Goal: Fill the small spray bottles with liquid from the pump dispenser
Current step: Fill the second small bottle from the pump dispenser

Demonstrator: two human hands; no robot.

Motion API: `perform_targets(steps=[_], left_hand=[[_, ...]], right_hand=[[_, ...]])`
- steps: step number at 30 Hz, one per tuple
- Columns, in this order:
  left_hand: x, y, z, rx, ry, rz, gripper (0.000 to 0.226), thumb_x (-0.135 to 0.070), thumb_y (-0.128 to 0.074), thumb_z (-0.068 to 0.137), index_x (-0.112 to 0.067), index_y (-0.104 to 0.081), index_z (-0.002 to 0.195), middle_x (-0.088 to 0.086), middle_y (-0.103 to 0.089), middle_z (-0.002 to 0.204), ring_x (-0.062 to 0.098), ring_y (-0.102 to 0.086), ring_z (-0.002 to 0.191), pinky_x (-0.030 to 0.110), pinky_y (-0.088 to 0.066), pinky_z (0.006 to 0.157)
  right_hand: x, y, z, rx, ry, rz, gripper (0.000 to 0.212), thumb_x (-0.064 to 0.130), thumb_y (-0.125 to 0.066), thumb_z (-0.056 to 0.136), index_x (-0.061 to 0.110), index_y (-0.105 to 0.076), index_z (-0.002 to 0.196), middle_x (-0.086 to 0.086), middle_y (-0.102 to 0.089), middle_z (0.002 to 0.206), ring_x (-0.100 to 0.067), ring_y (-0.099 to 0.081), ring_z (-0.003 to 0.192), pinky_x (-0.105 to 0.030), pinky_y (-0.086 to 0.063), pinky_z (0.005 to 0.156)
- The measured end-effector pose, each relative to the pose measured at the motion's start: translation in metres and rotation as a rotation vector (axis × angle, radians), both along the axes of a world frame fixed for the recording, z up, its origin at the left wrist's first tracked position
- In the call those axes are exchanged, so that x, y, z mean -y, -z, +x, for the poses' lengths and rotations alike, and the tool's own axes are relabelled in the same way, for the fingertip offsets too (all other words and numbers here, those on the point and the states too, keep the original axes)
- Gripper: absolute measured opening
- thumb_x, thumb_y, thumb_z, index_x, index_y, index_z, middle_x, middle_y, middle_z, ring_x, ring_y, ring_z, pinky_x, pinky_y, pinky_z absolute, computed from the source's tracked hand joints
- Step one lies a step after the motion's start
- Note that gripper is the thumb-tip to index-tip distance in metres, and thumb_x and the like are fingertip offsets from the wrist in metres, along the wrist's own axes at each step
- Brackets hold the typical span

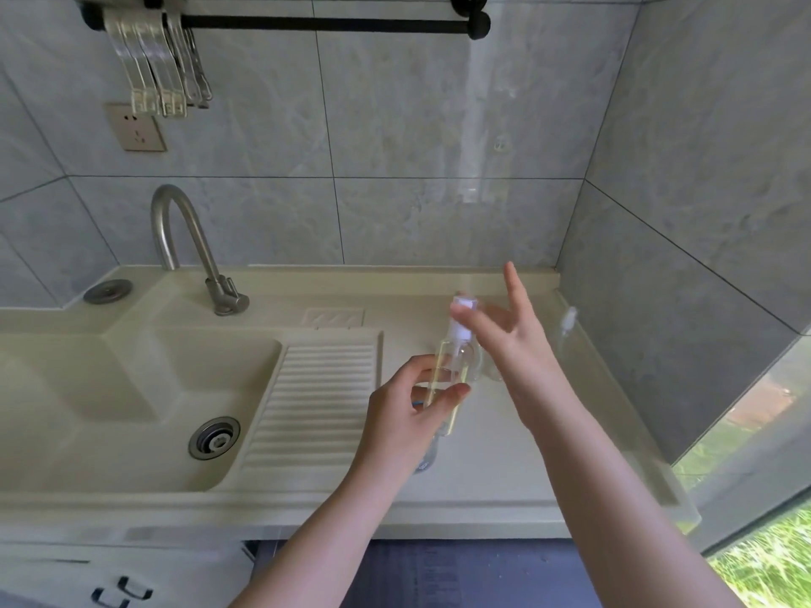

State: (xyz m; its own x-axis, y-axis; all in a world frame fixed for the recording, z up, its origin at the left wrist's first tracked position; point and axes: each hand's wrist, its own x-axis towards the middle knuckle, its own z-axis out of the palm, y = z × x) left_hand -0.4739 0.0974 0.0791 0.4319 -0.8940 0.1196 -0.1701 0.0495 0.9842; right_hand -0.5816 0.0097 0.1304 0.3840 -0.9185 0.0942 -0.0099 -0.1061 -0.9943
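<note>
My left hand (395, 414) grips a small clear spray bottle (440, 366) with pale yellow liquid in it, held tilted just above the countertop. Its open neck sits against the clear pump dispenser (461, 307), which has a white pump head. My right hand (513, 344) is over that head with fingers straight and spread, one finger lying across the top of the pump. Another small spray bottle (567, 323) with a white top stands blurred at the right, near the wall. A clear bottle (425, 462) lies on the counter, partly hidden under my left wrist.
A cream countertop (504, 458) runs to the tiled wall at the back and right. On the left are a sink basin (131, 388) with a drain (214, 437), a ribbed washboard (316, 397) and a steel faucet (175, 221). Hangers (158, 68) hang from a black rail above.
</note>
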Motion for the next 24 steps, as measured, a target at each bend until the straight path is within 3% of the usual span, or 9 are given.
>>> perform_targets(steps=[2,5,8,10,12,15,18,20,24], left_hand=[[0.0,0.001,0.0,0.01,-0.001,0.0,0.025,-0.026,-0.077,0.083,-0.03,-0.066,0.105,-0.018,-0.072,0.098,-0.001,-0.066,0.083,0.009,-0.047,0.071],[-0.001,0.002,0.002,0.01,-0.011,-0.001,0.024,-0.027,-0.077,0.083,-0.029,-0.066,0.105,-0.017,-0.072,0.1,0.003,-0.068,0.086,0.018,-0.053,0.076],[-0.002,0.004,0.004,0.013,-0.016,0.001,0.024,-0.027,-0.077,0.084,-0.031,-0.066,0.104,-0.019,-0.072,0.098,0.005,-0.068,0.088,0.023,-0.054,0.08],[-0.003,0.005,0.004,0.02,-0.018,0.001,0.024,-0.027,-0.077,0.083,-0.031,-0.066,0.105,-0.019,-0.072,0.098,0.004,-0.068,0.089,0.022,-0.054,0.08],[-0.004,0.006,0.004,0.019,-0.02,0.002,0.025,-0.027,-0.077,0.083,-0.029,-0.066,0.105,-0.019,-0.072,0.098,0.003,-0.068,0.088,0.02,-0.053,0.079],[-0.007,0.007,0.005,0.019,-0.023,0.006,0.026,-0.026,-0.077,0.083,-0.029,-0.066,0.106,-0.019,-0.072,0.097,0.002,-0.067,0.089,0.02,-0.054,0.08],[-0.01,0.008,0.007,0.011,-0.03,0.014,0.024,-0.027,-0.077,0.083,-0.034,-0.065,0.104,-0.024,-0.071,0.097,0.001,-0.066,0.09,0.018,-0.053,0.079],[-0.011,0.009,0.008,0.018,-0.032,0.019,0.023,-0.028,-0.077,0.083,-0.034,-0.065,0.102,-0.024,-0.07,0.097,0.002,-0.066,0.091,0.016,-0.051,0.078],[-0.013,0.01,0.006,0.036,-0.039,0.016,0.024,-0.029,-0.077,0.083,-0.035,-0.065,0.102,-0.022,-0.071,0.096,0.002,-0.066,0.09,0.01,-0.048,0.074]], right_hand=[[-0.003,0.001,0.002,-0.039,0.06,-0.093,0.107,0.038,-0.086,0.075,0.044,-0.016,0.156,0.016,-0.062,0.108,0.007,-0.06,0.105,-0.021,-0.045,0.095],[-0.003,0.004,0.002,-0.012,0.067,-0.11,0.091,0.024,-0.084,0.08,0.038,-0.03,0.152,0.008,-0.064,0.087,-0.002,-0.065,0.093,-0.02,-0.048,0.092],[-0.004,0.002,0.001,0.042,0.002,-0.059,0.07,0.016,-0.065,0.093,0.041,-0.034,0.152,0.012,-0.073,0.094,-0.001,-0.064,0.104,-0.022,-0.044,0.102],[-0.007,0.0,0.001,0.033,-0.022,-0.06,0.069,0.023,-0.062,0.096,0.044,-0.03,0.153,0.02,-0.072,0.106,0.004,-0.059,0.114,-0.027,-0.039,0.11],[-0.009,0.001,0.005,-0.004,-0.009,-0.069,0.081,0.036,-0.073,0.089,0.046,-0.025,0.153,0.018,-0.066,0.116,0.012,-0.059,0.108,-0.02,-0.045,0.099],[-0.01,0.007,0.01,-0.059,0.051,-0.144,0.087,0.032,-0.084,0.08,0.044,-0.032,0.148,0.008,-0.062,0.102,0.002,-0.063,0.097,-0.022,-0.049,0.094],[-0.01,0.008,0.009,0.01,-0.01,-0.112,0.073,0.017,-0.068,0.092,0.039,-0.031,0.151,0.006,-0.073,0.102,-0.007,-0.066,0.104,-0.023,-0.045,0.095],[-0.011,0.006,0.008,0.02,-0.068,-0.064,0.068,0.025,-0.059,0.094,0.039,-0.03,0.154,0.015,-0.072,0.115,-0.001,-0.06,0.117,-0.025,-0.04,0.104],[-0.015,0.007,0.01,-0.057,0.001,-0.096,0.089,0.043,-0.08,0.08,0.046,-0.027,0.152,0.017,-0.063,0.113,0.007,-0.061,0.105,-0.019,-0.048,0.092]])
